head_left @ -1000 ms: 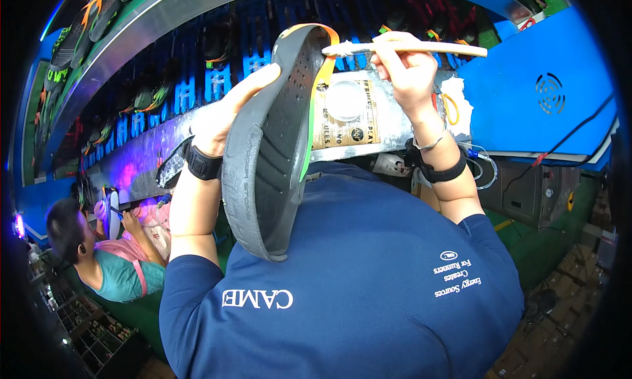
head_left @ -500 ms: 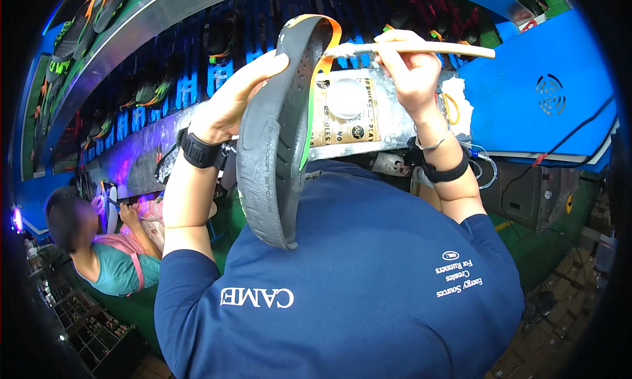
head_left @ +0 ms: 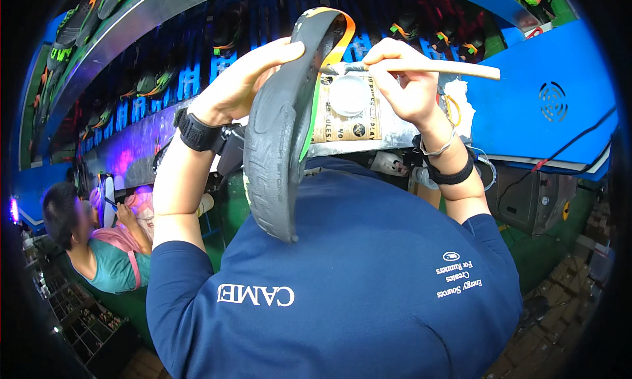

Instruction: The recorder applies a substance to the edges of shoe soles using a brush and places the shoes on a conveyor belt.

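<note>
My left hand [head_left: 240, 83] grips a black shoe sole [head_left: 273, 142], which stands on edge in front of my chest. An orange band runs round its far end, and a green strip lines its right side. The left thumb lies against the sole's outer wall; the other fingers are largely hidden behind it. My right hand [head_left: 408, 83] pinches a brush [head_left: 461, 68] with a pale wooden handle. Whitish bristles reach to the sole's right edge, near the orange band; whether they touch is unclear. Just below the brush, a round white dish [head_left: 349, 96] rests on printed brown card [head_left: 365, 130].
Beyond the metal bench [head_left: 401, 132], a rack or conveyor with blue supports [head_left: 189, 81] carries several soles. A blue cabinet [head_left: 526, 109] with a round vent and black cable stands at right. To the left, a co-worker in a green top [head_left: 115, 267] handles a pale sole.
The sole has shifted slightly right and tipped a little. My right hand and the brush have come down a little, so the bristles sit lower along the sole's edge.
</note>
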Tool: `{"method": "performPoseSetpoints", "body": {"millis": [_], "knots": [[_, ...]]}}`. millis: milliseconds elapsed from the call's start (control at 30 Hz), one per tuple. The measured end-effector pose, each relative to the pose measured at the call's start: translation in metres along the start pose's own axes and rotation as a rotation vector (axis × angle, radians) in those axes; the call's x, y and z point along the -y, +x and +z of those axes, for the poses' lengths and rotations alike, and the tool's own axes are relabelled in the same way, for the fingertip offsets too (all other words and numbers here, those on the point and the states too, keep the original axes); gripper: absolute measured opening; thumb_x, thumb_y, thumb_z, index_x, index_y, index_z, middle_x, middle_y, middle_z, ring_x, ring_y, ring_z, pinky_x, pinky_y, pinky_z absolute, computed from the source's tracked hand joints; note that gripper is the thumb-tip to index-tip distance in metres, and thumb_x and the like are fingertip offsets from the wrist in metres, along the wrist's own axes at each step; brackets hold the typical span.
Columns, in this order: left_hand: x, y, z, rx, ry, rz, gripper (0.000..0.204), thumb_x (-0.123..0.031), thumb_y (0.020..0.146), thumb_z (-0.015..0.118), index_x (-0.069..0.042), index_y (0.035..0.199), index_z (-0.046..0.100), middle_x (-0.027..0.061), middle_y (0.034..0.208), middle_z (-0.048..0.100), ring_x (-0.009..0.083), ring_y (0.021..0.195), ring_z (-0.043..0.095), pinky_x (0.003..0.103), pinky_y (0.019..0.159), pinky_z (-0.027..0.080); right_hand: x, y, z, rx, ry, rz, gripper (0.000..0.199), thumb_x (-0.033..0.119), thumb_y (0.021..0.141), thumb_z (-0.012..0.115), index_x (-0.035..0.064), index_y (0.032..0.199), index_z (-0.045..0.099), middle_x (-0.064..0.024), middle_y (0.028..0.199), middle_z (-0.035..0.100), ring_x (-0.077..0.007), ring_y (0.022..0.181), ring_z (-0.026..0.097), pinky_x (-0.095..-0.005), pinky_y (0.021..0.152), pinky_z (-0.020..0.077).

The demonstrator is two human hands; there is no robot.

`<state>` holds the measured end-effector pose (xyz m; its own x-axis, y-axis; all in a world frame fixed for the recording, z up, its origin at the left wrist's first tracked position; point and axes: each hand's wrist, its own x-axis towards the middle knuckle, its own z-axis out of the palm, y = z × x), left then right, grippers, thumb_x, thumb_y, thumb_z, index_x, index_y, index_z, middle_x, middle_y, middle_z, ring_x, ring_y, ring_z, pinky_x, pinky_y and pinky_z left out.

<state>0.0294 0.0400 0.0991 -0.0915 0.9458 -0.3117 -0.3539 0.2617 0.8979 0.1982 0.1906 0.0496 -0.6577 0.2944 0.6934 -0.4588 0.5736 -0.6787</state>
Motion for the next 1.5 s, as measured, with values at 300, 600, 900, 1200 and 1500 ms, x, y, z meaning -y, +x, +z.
{"method": "performPoseSetpoints", "body": {"millis": [300,600,900,1200,1500], "knots": [[-0.007,0.007,-0.002,0.003,0.046,-0.135,0.045,-0.04,0.076,0.056,-0.006,0.107,0.052,0.0047,0.094,0.057,0.0083,0.079,0.053,0.023,0.069,0.044,0.015,0.001,-0.003,0.167,0.077,-0.066,0.004,-0.007,0.067,0.051,-0.0052,0.069,0.053,-0.0149,0.074,0.056,-0.023,0.067,0.053,-0.0311,0.06,0.0427],[-0.01,0.017,-0.011,0.089,0.03,-0.203,0.039,-0.035,0.078,0.057,-0.006,0.103,0.055,0.0021,0.093,0.058,0.0063,0.078,0.053,0.021,0.066,0.044,0.027,0.01,0.004,0.271,0.117,-0.155,0.008,-0.004,0.065,0.054,-0.0013,0.072,0.055,-0.0118,0.074,0.058,-0.0229,0.065,0.055,-0.0295,0.055,0.0443],[-0.011,0.021,-0.005,0.132,0.107,-0.208,0.041,-0.034,0.077,0.059,-0.006,0.106,0.052,0.0032,0.097,0.055,0.0095,0.085,0.05,0.024,0.076,0.04,0.045,0.012,0.021,0.274,0.233,-0.162,0.007,-0.004,0.063,0.054,-0.0015,0.069,0.056,-0.0104,0.069,0.057,-0.0224,0.058,0.054,-0.0283,0.05,0.0431],[-0.008,0.027,-0.004,0.109,0.076,-0.243,0.043,-0.036,0.075,0.06,-0.007,0.106,0.052,0.0034,0.094,0.056,0.0096,0.081,0.051,0.023,0.071,0.043,0.049,0.012,0.023,0.249,0.35,-0.14,0.007,-0.003,0.063,0.054,-0.0024,0.071,0.054,-0.0141,0.071,0.058,-0.0223,0.06,0.055,-0.0305,0.053,0.0447],[-0.02,0.005,0.026,-0.185,-0.053,-0.041,0.037,-0.035,0.076,0.059,-0.006,0.098,0.057,0.0026,0.086,0.06,0.0089,0.071,0.054,0.022,0.068,0.045,0.0,0.012,-0.041,-0.225,0.237,0.152,0.008,-0.001,0.075,0.055,-0.0046,0.082,0.056,-0.0091,0.068,0.057,-0.0076,0.055,0.05,-0.0176,0.048,0.0402]]}}
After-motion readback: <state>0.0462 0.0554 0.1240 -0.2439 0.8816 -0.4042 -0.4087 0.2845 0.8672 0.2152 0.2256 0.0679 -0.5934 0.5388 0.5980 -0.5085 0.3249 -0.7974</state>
